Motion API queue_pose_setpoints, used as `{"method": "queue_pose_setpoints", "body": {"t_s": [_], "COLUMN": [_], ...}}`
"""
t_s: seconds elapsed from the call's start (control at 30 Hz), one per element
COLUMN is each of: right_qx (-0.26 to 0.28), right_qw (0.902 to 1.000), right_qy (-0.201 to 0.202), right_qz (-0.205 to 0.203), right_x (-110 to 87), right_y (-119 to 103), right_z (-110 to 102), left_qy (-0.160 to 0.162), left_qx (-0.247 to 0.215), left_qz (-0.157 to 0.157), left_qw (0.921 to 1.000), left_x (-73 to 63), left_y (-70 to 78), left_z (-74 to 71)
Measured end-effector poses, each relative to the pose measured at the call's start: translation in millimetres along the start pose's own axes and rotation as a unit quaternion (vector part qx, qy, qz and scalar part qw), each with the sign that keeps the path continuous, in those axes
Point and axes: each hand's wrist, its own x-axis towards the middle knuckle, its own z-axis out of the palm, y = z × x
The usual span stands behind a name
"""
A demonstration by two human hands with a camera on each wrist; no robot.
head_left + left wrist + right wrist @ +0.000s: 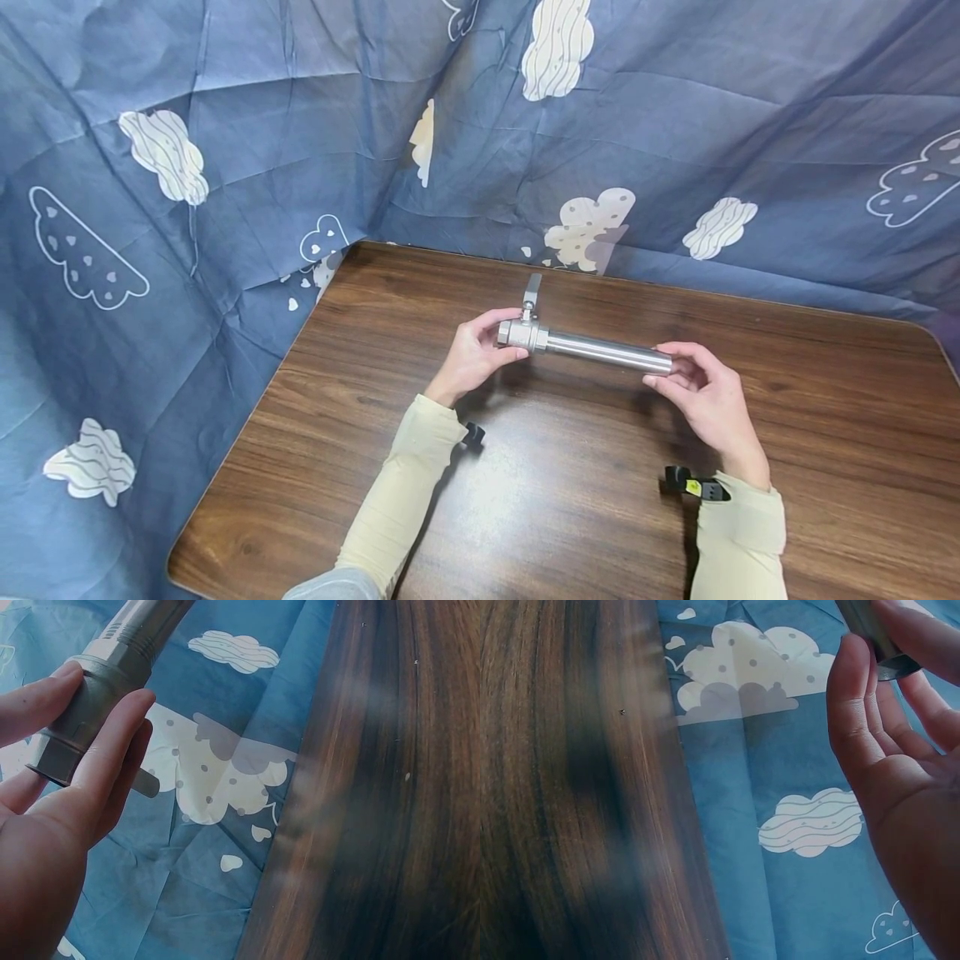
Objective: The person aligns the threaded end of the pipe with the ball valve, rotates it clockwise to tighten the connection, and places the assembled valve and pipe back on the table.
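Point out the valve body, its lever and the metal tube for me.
Valve body [522,335], head view: middle of its silver casing.
Lever [532,290], head view: flat arm, above the stem.
Metal tube [607,351], head view: about midway along its shaft.

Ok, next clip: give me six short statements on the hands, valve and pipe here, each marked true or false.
1. The left hand holds the valve, which has a lever. True.
2. The right hand holds the pipe near one end. True.
3. The pipe is well apart from the valve. False: the two meet end to end.
4. The lever points toward the person. False: it points away, toward the curtain.
5. Both forearms are bare. False: both wear cream sleeves.
6. The table has a brown wood-grain top. True.
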Motion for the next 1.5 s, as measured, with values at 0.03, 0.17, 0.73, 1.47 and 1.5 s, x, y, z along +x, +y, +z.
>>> {"method": "queue_pose_setpoints", "body": {"t_s": [0.03,0.17,0.73,1.47,1.5], "right_qx": [-0.003,-0.019,-0.103,0.035,0.037], "right_qw": [1.0,0.9998,0.9946,0.9981,0.9983], "right_qy": [0.0,-0.002,-0.011,-0.034,-0.031], "right_qz": [0.003,0.011,0.007,-0.039,-0.033], "right_x": [-0.1,-0.3,-0.8,1.7,1.4], "right_y": [-0.2,-0.8,2.9,-0.6,-0.9], "right_z": [-0.1,-0.4,-3.3,0.5,0.7], "left_qy": [0.0,0.0,0.0,0.002,0.003], "left_qx": [-0.001,-0.001,0.002,-0.001,-0.001], "left_qz": [0.001,0.005,0.004,0.009,0.008], "left_qw": [1.0,1.0,1.0,1.0,1.0], "left_x": [-0.1,0.0,-0.4,-0.8,-0.7], "left_y": [0.2,0.2,2.1,2.2,2.1], "left_z": [0.0,-0.3,-0.2,-1.0,-1.0]}}
